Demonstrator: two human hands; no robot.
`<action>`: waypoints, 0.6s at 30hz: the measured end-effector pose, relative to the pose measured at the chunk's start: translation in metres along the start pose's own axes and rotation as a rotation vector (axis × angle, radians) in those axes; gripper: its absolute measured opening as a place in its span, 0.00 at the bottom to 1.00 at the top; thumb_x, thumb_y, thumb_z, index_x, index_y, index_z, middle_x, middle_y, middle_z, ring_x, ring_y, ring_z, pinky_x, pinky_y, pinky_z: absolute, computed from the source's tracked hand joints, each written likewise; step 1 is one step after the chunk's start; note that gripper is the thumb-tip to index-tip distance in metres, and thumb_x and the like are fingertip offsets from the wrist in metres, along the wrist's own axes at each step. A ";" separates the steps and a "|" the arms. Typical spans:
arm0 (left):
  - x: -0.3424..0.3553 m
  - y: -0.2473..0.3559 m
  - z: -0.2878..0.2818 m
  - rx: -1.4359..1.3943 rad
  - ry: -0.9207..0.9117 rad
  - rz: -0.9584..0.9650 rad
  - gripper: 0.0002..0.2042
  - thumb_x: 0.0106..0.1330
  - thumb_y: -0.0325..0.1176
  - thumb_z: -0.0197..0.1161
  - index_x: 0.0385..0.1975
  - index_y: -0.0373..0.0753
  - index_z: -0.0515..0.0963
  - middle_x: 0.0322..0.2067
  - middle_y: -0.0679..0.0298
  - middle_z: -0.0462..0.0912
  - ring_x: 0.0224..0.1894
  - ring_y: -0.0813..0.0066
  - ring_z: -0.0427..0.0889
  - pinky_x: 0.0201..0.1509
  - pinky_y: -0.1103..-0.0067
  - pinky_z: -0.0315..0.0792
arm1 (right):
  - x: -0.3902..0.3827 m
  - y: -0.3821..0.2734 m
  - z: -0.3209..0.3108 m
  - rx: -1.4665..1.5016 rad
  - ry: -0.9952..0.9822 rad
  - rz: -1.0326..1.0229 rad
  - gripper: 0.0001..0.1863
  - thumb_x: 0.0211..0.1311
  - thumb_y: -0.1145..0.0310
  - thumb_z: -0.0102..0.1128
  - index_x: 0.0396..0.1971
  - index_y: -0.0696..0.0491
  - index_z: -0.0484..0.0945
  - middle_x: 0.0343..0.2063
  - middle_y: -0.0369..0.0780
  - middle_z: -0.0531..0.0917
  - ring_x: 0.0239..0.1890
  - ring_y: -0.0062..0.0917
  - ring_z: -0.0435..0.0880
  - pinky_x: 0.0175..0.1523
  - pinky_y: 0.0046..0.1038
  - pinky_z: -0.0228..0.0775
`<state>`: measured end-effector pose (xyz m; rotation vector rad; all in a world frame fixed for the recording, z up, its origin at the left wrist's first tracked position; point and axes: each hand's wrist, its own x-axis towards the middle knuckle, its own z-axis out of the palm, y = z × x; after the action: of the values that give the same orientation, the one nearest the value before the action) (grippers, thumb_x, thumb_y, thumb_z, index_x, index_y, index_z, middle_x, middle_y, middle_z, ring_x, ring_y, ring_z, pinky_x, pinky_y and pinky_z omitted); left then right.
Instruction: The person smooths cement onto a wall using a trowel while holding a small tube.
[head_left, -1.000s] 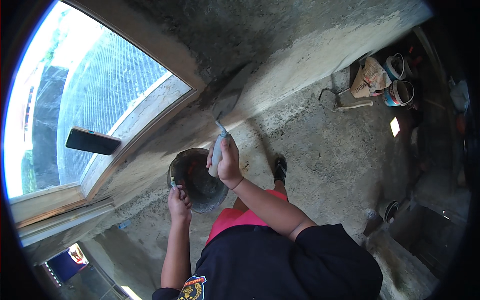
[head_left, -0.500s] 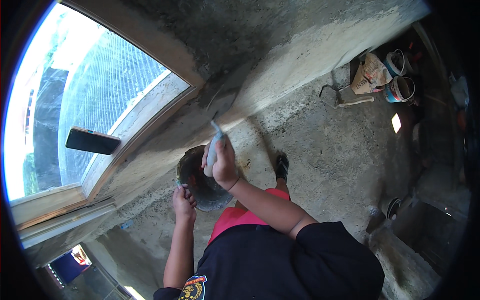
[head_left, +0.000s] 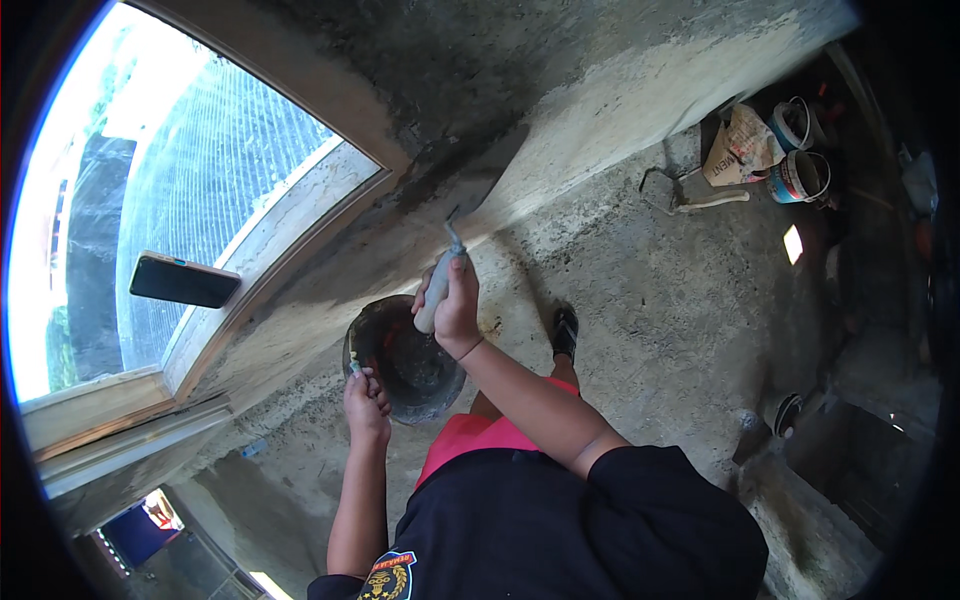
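My right hand is wrapped round the thick grey handle of what looks like a trowel. Its thin bent metal shank points up toward the wall, and the blade is hard to make out against the grey plaster. Lower and to the left, my closed left hand grips a small thin tool with a pale tip; its exact kind is unclear. Below both hands a dark round basin stands on the floor by the wall, with a little dark material inside.
A phone juts out at the window frame on the left. Against the far right wall are a torn paper sack, buckets and a hoe-like tool with a pale handle. My sandalled foot is on the rough concrete floor.
My right hand has shifted slightly up and to the right with the trowel, whose blade has turned and shows less. My left hand stays nearly still.
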<state>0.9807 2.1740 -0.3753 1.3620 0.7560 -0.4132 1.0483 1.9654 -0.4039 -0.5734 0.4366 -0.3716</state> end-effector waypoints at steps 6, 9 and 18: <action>-0.003 0.003 -0.005 -0.018 0.008 0.019 0.11 0.81 0.42 0.46 0.40 0.46 0.72 0.20 0.77 0.61 0.15 0.87 0.53 0.17 0.83 0.47 | 0.008 -0.004 0.007 -0.039 -0.090 0.028 0.24 0.76 0.42 0.46 0.42 0.51 0.64 0.23 0.40 0.74 0.17 0.26 0.76 0.23 0.29 0.72; -0.002 0.003 -0.004 -0.023 0.013 0.026 0.11 0.81 0.42 0.46 0.40 0.46 0.72 0.20 0.77 0.61 0.15 0.87 0.53 0.17 0.83 0.47 | -0.018 -0.002 0.003 -0.076 -0.169 0.061 0.24 0.76 0.41 0.45 0.41 0.51 0.65 0.22 0.41 0.74 0.17 0.26 0.75 0.23 0.29 0.72; -0.003 -0.001 0.002 -0.031 -0.015 0.006 0.11 0.82 0.42 0.45 0.41 0.45 0.72 0.20 0.76 0.61 0.15 0.86 0.52 0.17 0.83 0.46 | 0.008 -0.019 0.004 -0.045 -0.112 0.026 0.25 0.76 0.40 0.46 0.41 0.51 0.65 0.22 0.40 0.74 0.16 0.25 0.75 0.22 0.28 0.72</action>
<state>0.9783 2.1710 -0.3735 1.3309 0.7427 -0.4048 1.0532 1.9484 -0.3918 -0.6281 0.3451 -0.3035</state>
